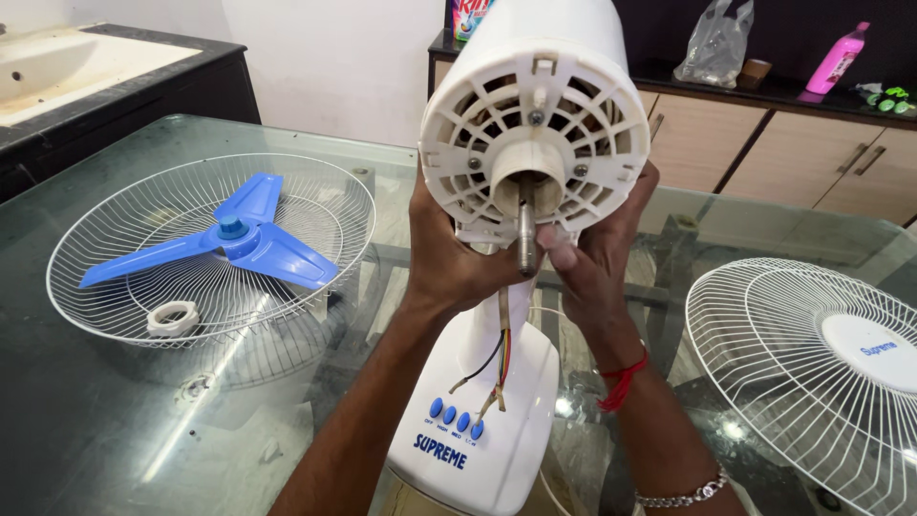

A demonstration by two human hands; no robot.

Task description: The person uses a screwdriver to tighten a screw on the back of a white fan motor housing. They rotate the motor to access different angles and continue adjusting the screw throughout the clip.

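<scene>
A white fan motor housing (535,96) with a vented front and a bare metal shaft (526,234) stands on its white base (478,430) on the glass table (115,420). My left hand (449,258) grips the housing's lower left side. My right hand (597,253) holds the lower right side, its thumb touching the shaft. Loose coloured wires (497,368) hang down above several blue buttons (455,417) on the base.
A white wire fan guard (95,287) lies at the left with a blue three-blade propeller (229,239) and a white ring nut (173,316) in it. Another white guard (802,363) lies at the right. A sink counter (95,67) and cabinets (793,143) stand behind.
</scene>
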